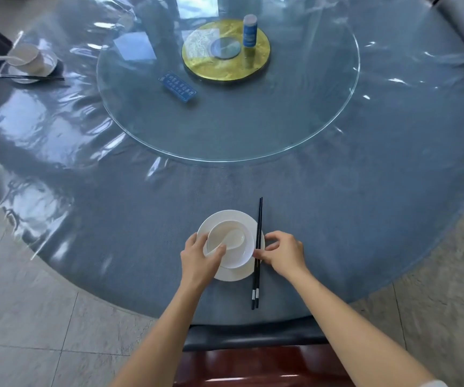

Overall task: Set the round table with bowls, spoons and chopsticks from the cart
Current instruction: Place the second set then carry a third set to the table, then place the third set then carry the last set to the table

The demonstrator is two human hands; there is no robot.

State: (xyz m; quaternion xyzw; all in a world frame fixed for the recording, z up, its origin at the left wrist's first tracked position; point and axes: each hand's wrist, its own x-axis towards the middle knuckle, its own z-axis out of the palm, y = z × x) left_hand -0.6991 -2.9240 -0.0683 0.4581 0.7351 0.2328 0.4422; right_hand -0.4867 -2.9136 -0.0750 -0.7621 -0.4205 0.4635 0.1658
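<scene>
Blue card [177,88] carries white characters (too blurred to read); blue canister [250,30] label likewise illegible.

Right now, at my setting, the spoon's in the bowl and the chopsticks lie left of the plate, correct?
Not quite: the spoon is in the bowl, but the head view shows the chopsticks right of the plate, not left.

My left hand [199,256] grips the bowl [242,255], thumb on the spoon [236,238] inside; the bowl sits on a plate [232,275] on the counter [350,224]. My right hand [282,254] pinches the chopsticks [259,219] at the plate's right edge.
</scene>
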